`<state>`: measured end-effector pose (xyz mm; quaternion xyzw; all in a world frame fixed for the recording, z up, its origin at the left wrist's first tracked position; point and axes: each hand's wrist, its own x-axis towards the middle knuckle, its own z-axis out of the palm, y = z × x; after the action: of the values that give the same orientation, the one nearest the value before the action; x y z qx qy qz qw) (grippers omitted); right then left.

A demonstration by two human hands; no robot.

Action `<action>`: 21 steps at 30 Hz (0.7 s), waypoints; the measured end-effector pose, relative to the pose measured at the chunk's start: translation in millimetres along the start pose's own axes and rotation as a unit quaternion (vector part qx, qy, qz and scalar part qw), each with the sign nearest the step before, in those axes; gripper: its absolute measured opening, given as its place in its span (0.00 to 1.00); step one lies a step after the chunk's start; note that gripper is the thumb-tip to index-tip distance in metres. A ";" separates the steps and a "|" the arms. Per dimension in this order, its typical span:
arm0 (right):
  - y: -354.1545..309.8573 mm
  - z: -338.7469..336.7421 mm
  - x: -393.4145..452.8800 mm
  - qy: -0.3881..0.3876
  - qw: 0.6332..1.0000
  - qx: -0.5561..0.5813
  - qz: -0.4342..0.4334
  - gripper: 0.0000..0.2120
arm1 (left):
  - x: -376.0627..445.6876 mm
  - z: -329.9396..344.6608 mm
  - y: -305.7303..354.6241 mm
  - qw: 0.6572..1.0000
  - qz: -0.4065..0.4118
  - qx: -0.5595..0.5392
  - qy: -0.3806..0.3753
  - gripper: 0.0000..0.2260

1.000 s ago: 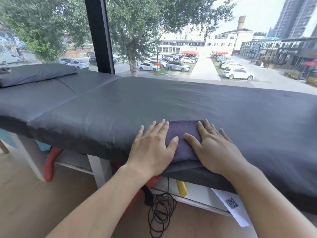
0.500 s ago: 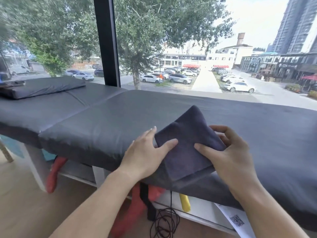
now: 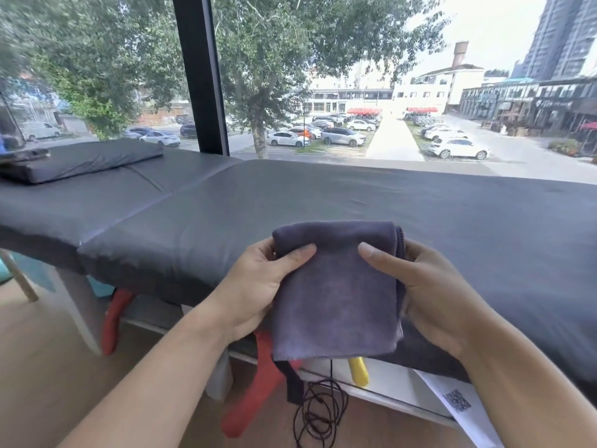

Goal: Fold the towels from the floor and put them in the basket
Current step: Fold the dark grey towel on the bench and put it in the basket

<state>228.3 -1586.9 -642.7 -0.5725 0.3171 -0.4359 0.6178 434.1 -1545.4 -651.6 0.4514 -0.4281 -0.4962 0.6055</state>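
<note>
Soft, matt, napped cloth towel (image 3: 336, 286); smooth, faintly sheened leatherette bed (image 3: 323, 195); pale wood floor (image 3: 48, 367).

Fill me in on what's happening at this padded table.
A person is holding a folded dark purple towel up in front of the grey padded table, at its near edge. The left hand pinches the towel's left edge and the right hand its right edge, thumbs on the front. The towel hangs from that grip. No basket shows in this view, so putting it away is yet to come.
</note>
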 end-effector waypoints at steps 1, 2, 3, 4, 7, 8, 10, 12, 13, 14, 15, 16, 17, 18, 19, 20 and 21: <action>0.5 -2.2 0.5 -0.023 0.999 -0.028 0.017 0.16 | 1.5 0.6 0.3 1.000 0.005 -0.002 0.012 0.09; 0.4 -4.0 0.9 -0.033 0.997 -0.056 0.027 0.17 | 3.0 0.7 0.5 1.000 0.005 -0.002 0.021 0.07; 0.4 -5.3 2.5 -0.032 0.996 -0.078 0.028 0.17 | 4.4 1.0 0.7 1.000 0.001 -0.001 0.027 0.07; 0.6 -6.4 4.5 -0.020 0.995 -0.090 0.024 0.16 | 5.6 1.3 1.1 1.000 -0.006 0.000 0.027 0.07; 4.3 -7.1 10.2 0.014 0.995 -0.096 0.008 0.12 | 9.1 3.7 -0.8 0.999 -0.033 -0.012 0.014 0.10; 7.0 -7.1 11.4 0.014 0.995 -0.097 0.006 0.12 | 10.2 4.4 -2.2 0.999 -0.035 -0.014 0.014 0.10; 10.9 -5.1 10.9 0.005 0.995 -0.094 0.006 0.10 | 12.6 5.0 -5.9 1.000 -0.021 0.002 0.021 0.11; 12.3 -3.1 9.6 -0.003 0.996 -0.084 0.008 0.08 | 14.2 4.1 -9.3 0.999 0.002 0.032 0.025 0.13; 12.4 -2.9 9.3 -0.003 0.997 -0.082 0.005 0.08 | 14.6 3.5 -10.3 0.999 0.011 0.044 0.026 0.15; 12.0 -3.5 8.8 0.000 0.996 -0.085 -0.001 0.07 | 14.8 2.6 -10.9 0.998 0.020 0.051 0.026 0.15; 12.2 -4.6 9.0 0.007 0.996 -0.090 -0.010 0.07 | 15.6 1.0 -11.5 0.998 0.030 0.056 0.025 0.15; 13.0 -5.8 9.7 0.019 0.995 -0.092 -0.020 0.07 | 16.1 -1.2 -12.2 0.997 0.041 0.060 0.020 0.16; 14.4 -6.8 10.5 0.034 0.995 -0.090 -0.029 0.07 | 16.3 -3.0 -12.5 0.997 0.048 0.064 0.008 0.17; 15.1 -7.5 11.6 0.051 0.995 -0.081 -0.037 0.07 | 16.0 -3.9 -11.8 0.996 0.050 0.068 -0.010 0.18; 15.8 -8.6 12.7 0.066 0.994 -0.071 -0.046 0.07 | 15.4 -4.6 -11.6 0.996 0.045 0.072 -0.029 0.19; 15.5 -9.9 13.2 0.072 0.994 -0.066 -0.054 0.08 | 15.2 -5.0 -11.9 0.995 0.038 0.078 -0.041 0.20; 14.5 -12.0 13.1 0.065 0.994 -0.071 -0.060 0.08 | 15.4 -5.1 -13.1 0.995 0.034 0.090 -0.038 0.20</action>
<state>225.7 -1604.4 -657.2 -0.6036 0.3520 -0.4846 0.5262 438.4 -1561.3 -664.4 0.4695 -0.5092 -0.4517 0.5624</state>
